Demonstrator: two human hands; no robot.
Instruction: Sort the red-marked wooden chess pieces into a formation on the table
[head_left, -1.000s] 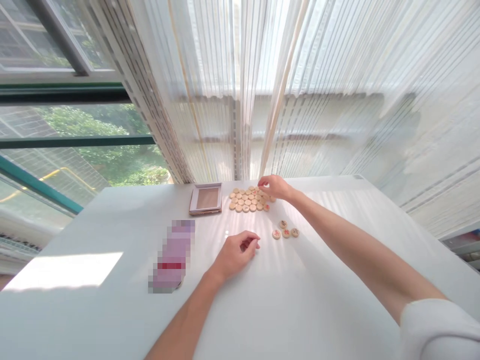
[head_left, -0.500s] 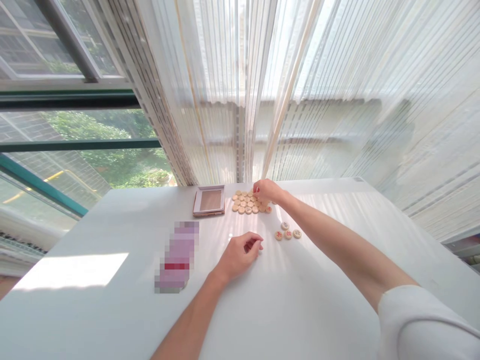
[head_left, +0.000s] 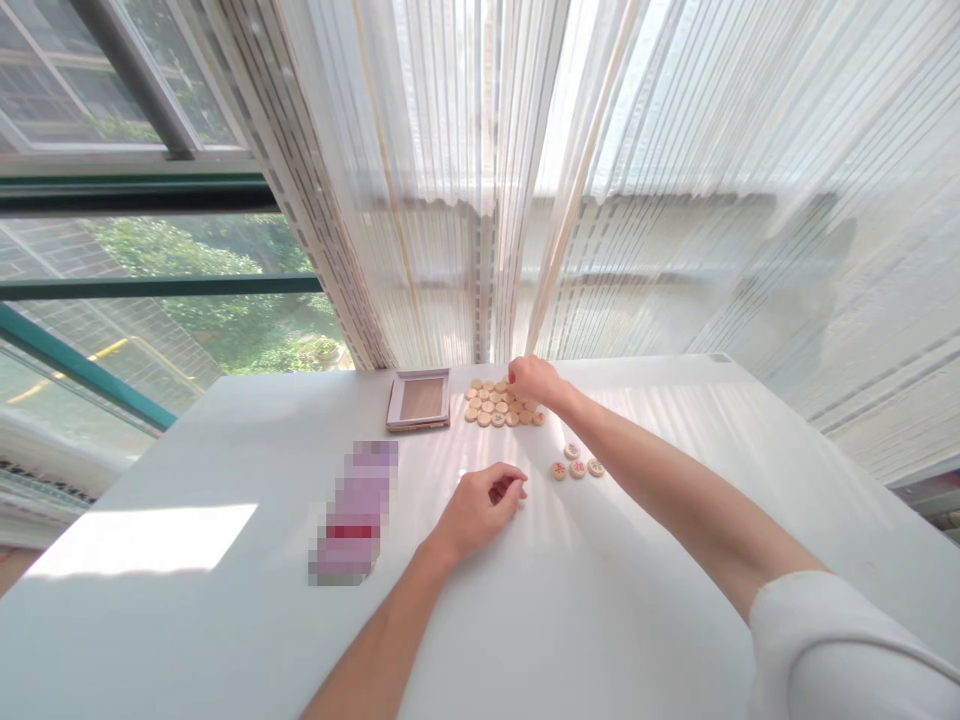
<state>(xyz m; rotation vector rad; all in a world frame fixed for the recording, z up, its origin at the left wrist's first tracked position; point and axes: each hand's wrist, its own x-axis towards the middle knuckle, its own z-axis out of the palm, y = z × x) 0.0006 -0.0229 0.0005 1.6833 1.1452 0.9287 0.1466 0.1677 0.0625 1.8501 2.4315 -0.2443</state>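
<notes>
My right hand reaches to the back of a tight cluster of round wooden Chinese chess pieces. Its fingertips are pinched down on a piece at the back edge, which they mostly hide. My left hand rests on the white table, loosely curled, with nothing visible in it. Right of it, apart from the cluster, a small group of Chinese chess pieces lies face up, some with red and some with dark characters. One of them sits behind a row of three.
Left of the cluster is an open shallow box with a brown inside. A blurred-out purple item lies on the table, left of my left hand. Striped curtains hang behind the far edge, and a window is at the left.
Hardly anything differs. My right hand stays at the back of the cluster, and my left hand keeps its place. The view has shifted very slightly.
</notes>
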